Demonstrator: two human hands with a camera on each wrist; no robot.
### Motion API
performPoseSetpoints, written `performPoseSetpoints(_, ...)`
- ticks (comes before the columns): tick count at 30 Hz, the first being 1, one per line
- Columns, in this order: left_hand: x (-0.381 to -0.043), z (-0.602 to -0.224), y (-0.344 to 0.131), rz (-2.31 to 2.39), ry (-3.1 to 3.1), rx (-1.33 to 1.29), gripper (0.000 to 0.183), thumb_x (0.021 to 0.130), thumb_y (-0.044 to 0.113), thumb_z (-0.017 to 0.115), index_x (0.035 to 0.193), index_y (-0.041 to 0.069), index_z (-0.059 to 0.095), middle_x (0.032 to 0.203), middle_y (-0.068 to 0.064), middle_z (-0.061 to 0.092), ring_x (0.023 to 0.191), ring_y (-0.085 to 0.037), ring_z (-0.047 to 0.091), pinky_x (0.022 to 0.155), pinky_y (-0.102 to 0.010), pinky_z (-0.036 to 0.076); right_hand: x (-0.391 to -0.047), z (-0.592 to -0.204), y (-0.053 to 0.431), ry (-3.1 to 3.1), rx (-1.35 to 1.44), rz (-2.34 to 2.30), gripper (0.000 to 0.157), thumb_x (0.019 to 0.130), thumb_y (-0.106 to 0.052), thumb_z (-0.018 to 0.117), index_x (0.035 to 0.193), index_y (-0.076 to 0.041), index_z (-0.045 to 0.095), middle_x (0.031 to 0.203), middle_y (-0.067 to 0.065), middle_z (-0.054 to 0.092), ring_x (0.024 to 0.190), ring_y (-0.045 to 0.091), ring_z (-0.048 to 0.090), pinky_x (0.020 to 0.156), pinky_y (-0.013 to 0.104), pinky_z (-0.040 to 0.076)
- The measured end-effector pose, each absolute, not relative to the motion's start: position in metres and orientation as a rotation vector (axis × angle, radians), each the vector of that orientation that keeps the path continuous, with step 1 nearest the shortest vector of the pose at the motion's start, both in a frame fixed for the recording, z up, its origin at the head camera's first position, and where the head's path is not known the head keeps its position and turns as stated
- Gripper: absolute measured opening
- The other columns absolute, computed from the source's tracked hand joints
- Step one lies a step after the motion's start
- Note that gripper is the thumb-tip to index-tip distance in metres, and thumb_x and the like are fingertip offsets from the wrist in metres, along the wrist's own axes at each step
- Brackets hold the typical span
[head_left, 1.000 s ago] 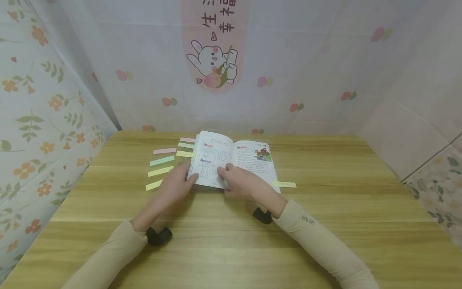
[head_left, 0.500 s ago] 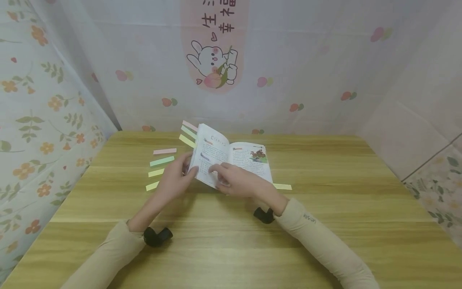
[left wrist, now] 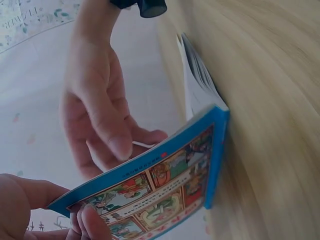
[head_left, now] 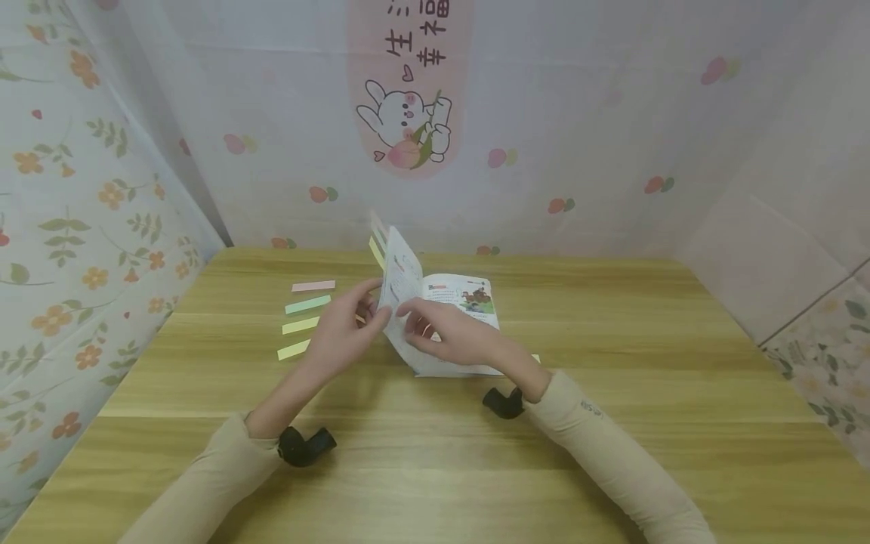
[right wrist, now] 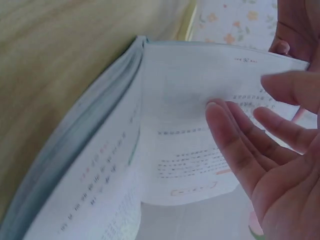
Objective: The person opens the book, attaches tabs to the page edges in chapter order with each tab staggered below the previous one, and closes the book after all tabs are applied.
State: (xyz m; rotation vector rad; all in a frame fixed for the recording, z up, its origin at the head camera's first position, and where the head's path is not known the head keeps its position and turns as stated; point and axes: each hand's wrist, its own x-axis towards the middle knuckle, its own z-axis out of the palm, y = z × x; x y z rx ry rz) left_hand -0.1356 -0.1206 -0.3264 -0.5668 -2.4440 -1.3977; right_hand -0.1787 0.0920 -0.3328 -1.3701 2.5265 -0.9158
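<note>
An open book (head_left: pixel 402 276) lies at the middle of the table, its left half lifted steeply and its right half lying flat. My left hand (head_left: pixel 343 325) grips the lifted half's outer edge, thumb on the page side and fingers behind the cover. That blue cover (left wrist: pixel 160 180) with coloured pictures faces the left wrist camera. My right hand (head_left: pixel 451 332) hovers before the lifted page, fingers loosely bent and nothing between them. In the right wrist view, printed pages (right wrist: pixel 190 120) show behind its fingers. Yellow and pale tabs (head_left: pixel 377 252) stick out from the lifted half's outer edge.
Left of the book, a pink strip (head_left: pixel 313 286), a green strip (head_left: pixel 308 304) and two yellow strips (head_left: pixel 300 326) lie on the wooden table (head_left: pixel 408 468). Another yellow tab (head_left: pixel 537 358) peeks out beyond my right wrist. A printed curtain (head_left: pixel 578 113) hangs behind the table.
The book's left half has risen from nearly flat to steep, lifted by my left hand. My right hand has come off the lower page edge, and the right half has shifted slightly left.
</note>
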Motion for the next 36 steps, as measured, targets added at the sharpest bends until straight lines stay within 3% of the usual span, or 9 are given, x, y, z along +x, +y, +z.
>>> performPoseSetpoints(8,-0.138,-0.323,-0.102,-1.465,-2.423,-0.747,0.050,0.100,0.013,0.065,0.141,-0.009,0.049,0.081,-0.005,0.056,0.076,-0.019,0.059,0.060,-0.027,0.049,-0.181,-0.327,0.104,2.642,-1.363,-1.145,0.026,0.103,-0.007,0.056,0.127,0.003,0.059,0.100,0.009,0.072,0.086,0.018,0.069,0.078,0.029,0.056)
performPoseSetpoints(13,-0.140,-0.327,-0.090,-1.486,-2.392,-0.827,0.054,0.098,0.017,0.068,0.143,-0.005,0.048,0.100,-0.010,0.056,0.086,-0.021,0.063,0.066,-0.033,0.054,-0.183,-0.323,0.112,2.675,-1.307,-1.378,0.020,0.103,-0.007,0.056,0.117,0.004,0.066,0.086,0.009,0.071,0.070,0.019,0.067,0.067,0.031,0.056)
performPoseSetpoints(19,-0.140,-0.335,-0.078,-1.508,-2.437,-0.910,0.060,0.097,0.019,0.069,0.149,0.002,0.043,0.119,-0.012,0.049,0.094,-0.020,0.059,0.071,-0.031,0.057,-0.182,-0.319,0.122,2.715,-1.206,-1.528,0.020,0.102,-0.011,0.060,0.111,0.003,0.071,0.083,0.015,0.072,0.064,0.015,0.067,0.062,0.031,0.057)
performPoseSetpoints(27,-0.140,-0.340,-0.071,-1.492,-2.653,-0.969,0.071,0.100,0.027,0.065,0.158,0.010,0.029,0.133,-0.016,0.039,0.104,-0.024,0.053,0.076,-0.031,0.054,-0.179,-0.317,0.134,2.873,-0.991,-1.504,0.020,0.097,-0.018,0.068,0.101,0.001,0.075,0.066,0.002,0.071,0.050,0.012,0.063,0.049,0.029,0.051)
performPoseSetpoints(36,-0.142,-0.348,-0.070,-1.342,-2.733,-1.055,0.062,0.105,0.029,0.056,0.157,0.006,0.031,0.127,-0.018,0.041,0.094,-0.025,0.049,0.077,-0.032,0.050,-0.173,-0.317,0.153,2.923,-0.886,-1.417,0.015,0.095,-0.013,0.070,0.097,0.001,0.074,0.070,0.003,0.072,0.049,0.015,0.063,0.048,0.028,0.052)
